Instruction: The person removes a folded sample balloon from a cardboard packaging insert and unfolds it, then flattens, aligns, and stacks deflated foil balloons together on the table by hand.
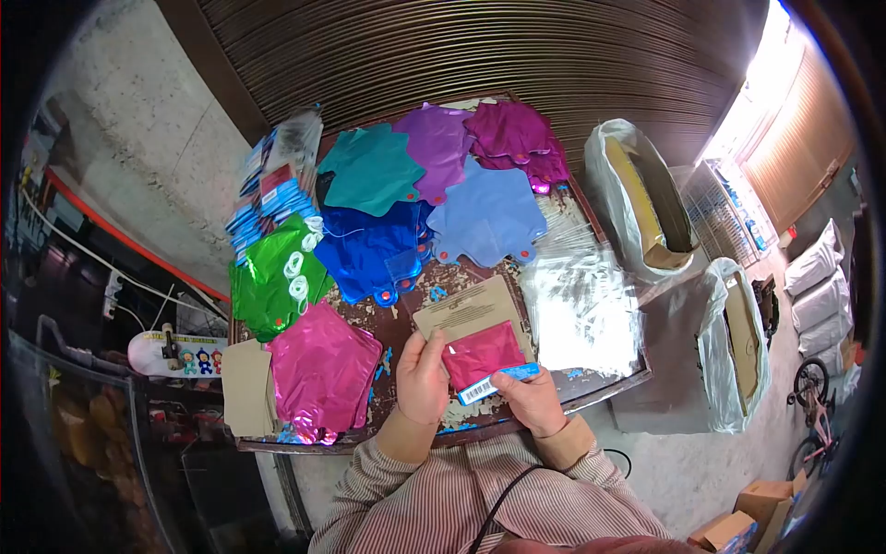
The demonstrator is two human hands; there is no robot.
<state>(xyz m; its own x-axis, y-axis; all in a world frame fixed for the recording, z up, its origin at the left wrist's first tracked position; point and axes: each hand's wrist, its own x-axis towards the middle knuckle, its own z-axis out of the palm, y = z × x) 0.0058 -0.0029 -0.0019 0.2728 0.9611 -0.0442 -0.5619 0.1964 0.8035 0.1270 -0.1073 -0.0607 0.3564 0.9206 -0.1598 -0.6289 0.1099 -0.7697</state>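
Both of my hands hold a small packet (484,355) of folded crimson foil with a blue barcode strip along its near edge. My left hand (423,379) grips the packet's left side, fingers behind and thumb upward. My right hand (532,403) pinches the blue strip at the lower right, its thumb lying on top. Just beyond the packet is a brown printed card (469,304). Clear plastic sleeves (587,314) lie in a heap to the right. On the left rests a pile of pink foil balloons (325,369), flat and shiny.
Flat foil balloons in green (272,286), dark blue (369,249), teal (374,168), purple (436,148), light blue (487,212) and magenta (512,129) cover the table's far side. Finished-looking blue-edged packets (277,198) are stacked at back left. Brown cards (247,388) sit front left; white sacks (637,198) stand right.
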